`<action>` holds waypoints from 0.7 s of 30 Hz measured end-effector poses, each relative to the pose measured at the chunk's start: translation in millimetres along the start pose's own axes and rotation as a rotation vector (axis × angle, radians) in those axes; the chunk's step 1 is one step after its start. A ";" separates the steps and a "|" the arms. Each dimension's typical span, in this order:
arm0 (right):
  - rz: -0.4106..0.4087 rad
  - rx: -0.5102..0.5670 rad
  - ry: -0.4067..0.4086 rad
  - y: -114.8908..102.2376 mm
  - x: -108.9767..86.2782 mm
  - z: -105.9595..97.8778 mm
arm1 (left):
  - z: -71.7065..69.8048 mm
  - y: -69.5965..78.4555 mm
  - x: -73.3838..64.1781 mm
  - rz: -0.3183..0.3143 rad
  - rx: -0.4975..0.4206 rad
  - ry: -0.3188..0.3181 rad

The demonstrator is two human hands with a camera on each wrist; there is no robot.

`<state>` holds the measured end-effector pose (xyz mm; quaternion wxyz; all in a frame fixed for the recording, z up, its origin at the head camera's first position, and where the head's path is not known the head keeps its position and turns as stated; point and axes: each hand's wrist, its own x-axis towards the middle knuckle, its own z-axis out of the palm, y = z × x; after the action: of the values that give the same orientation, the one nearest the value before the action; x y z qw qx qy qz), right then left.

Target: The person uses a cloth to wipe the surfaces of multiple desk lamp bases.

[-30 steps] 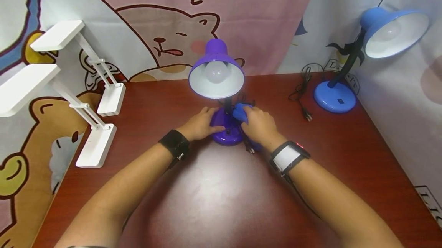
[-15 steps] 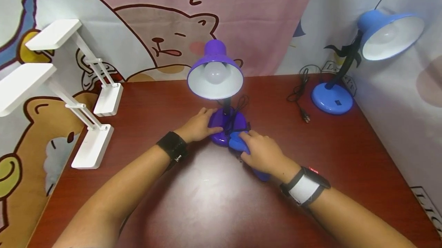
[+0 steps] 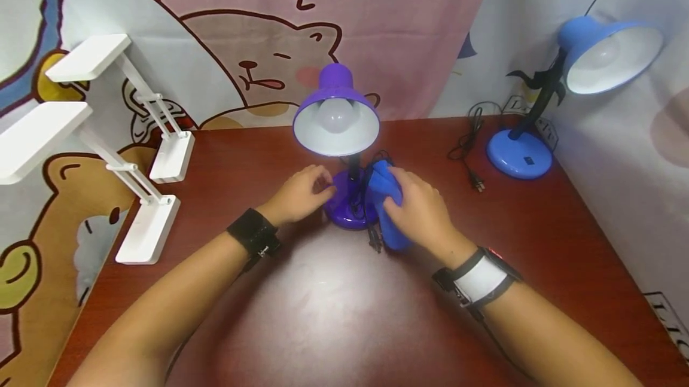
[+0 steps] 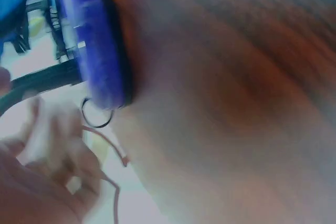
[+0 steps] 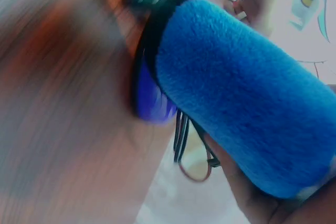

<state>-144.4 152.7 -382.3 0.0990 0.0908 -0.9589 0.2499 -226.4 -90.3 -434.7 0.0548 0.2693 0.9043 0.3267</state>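
A purple desk lamp point(image 3: 336, 85) stands upright on the table in the head view, its shade facing me. My right hand point(image 3: 425, 213) grips a folded blue cloth point(image 3: 392, 228) at the right side of the lamp's round base point(image 3: 339, 213). In the right wrist view the fluffy cloth point(image 5: 236, 87) covers part of the base. The lamp's dark cord point(image 3: 357, 198) lies bunched over the base, with its plug point(image 3: 374, 238) hanging at the front. My left hand point(image 3: 298, 195) is at the base's left edge, fingers loosely bent, holding nothing; it is blurred in the left wrist view.
A blue desk lamp point(image 3: 519, 155) stands at the back right, its cord and plug point(image 3: 476, 181) lying beside it. Two white folding lamps point(image 3: 148, 231) stand along the left side. A printed cloth backdrop point(image 3: 409, 34) hangs behind the brown table point(image 3: 484, 243).
My right hand moved the cloth toward me, then back up beside the base. The cord now lies over the base. My left hand lifted off the base and shifted slightly left.
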 end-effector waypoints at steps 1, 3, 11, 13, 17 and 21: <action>-0.011 0.028 0.001 -3.5 3.2 3.0 | -2.4 1.8 -1.6 0.039 -0.043 0.007; -0.040 0.092 -0.007 -11.3 8.7 10.8 | -5.2 6.0 -4.7 0.107 -0.118 -0.001; -0.025 0.464 -0.207 -43.3 16.5 34.9 | -7.1 15.9 -18.6 0.017 -0.265 0.040; -0.010 0.594 -0.283 -48.6 17.1 38.4 | -8.1 14.4 -20.4 -0.008 -0.292 0.043; -0.021 0.800 -0.384 -53.5 19.9 46.7 | -8.8 11.4 -17.4 0.003 -0.291 0.075; -0.045 0.812 -0.413 -50.8 22.7 52.6 | -13.9 7.7 -14.6 -0.063 -0.120 0.133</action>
<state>-162.6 80.1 -398.6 -0.1324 0.1910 -0.7807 0.5801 -214.4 -100.8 -420.2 0.0209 0.2148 0.8927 0.3955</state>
